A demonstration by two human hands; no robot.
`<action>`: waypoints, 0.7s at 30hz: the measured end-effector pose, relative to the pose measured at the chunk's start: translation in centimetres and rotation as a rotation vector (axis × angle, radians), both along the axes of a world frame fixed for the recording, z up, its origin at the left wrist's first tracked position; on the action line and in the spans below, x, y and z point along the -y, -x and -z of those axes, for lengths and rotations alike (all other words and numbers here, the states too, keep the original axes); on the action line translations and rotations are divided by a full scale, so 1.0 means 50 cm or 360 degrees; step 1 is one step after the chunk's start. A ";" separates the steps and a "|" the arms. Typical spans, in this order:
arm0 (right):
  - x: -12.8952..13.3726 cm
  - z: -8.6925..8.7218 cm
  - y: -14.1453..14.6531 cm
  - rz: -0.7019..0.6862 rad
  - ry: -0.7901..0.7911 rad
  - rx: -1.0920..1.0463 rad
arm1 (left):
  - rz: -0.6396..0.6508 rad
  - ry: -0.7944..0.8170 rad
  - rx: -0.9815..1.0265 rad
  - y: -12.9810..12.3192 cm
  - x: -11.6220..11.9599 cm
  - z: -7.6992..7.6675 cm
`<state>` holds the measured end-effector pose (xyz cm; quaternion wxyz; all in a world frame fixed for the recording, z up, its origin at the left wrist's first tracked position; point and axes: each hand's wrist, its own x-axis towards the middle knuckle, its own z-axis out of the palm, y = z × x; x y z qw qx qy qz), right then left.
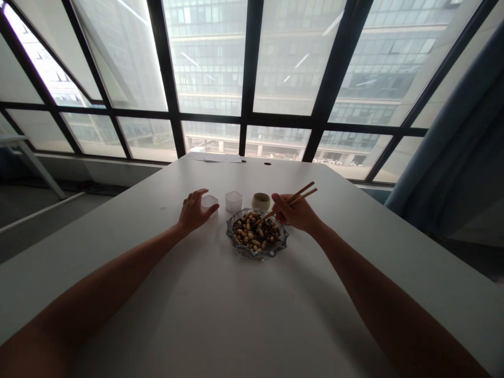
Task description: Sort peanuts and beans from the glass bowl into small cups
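Observation:
A pair of wooden chopsticks (302, 193) is gripped in my right hand (293, 211), with the tips down among the nuts. Beneath them stands a scalloped glass bowl (258, 255) heaped with peanuts in shells (249, 227) and dark, striped seeds (271, 231). My left hand (193, 211) curves round a small translucent plastic cup (210, 200), thumb across its front and fingers at its left and back. Between that cup and the bowl's far side sits a second translucent cup (233, 201). A round, pale yellow-green cup (260, 201) stands behind the bowl, close to my right hand.
The white table (232, 315) runs toward the windows, with papers (214, 157) and two dark holes at its far end. A blue curtain (452, 126) hangs at the right. Another table's white frame (37, 163) stands at the left.

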<state>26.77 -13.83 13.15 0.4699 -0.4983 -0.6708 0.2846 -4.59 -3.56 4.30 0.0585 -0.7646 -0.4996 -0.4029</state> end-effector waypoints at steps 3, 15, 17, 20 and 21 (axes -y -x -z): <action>0.005 -0.016 -0.014 0.0098 -0.0050 -0.0092 | -0.0027 0.0079 0.0093 -0.003 -0.005 0.016; 0.007 0.011 0.029 -0.0037 0.0183 -0.0044 | -0.0068 0.0398 0.0308 -0.003 -0.003 0.017; 0.007 0.010 0.028 0.0010 0.0113 -0.0039 | -0.0101 0.0458 0.0300 -0.003 -0.002 0.016; 0.011 -0.006 0.016 0.0150 -0.0013 -0.0034 | -0.0140 0.0525 0.0280 -0.003 -0.001 0.015; 0.013 -0.012 0.013 0.0210 -0.0067 -0.0050 | -0.0145 0.0535 0.0276 -0.003 -0.001 0.015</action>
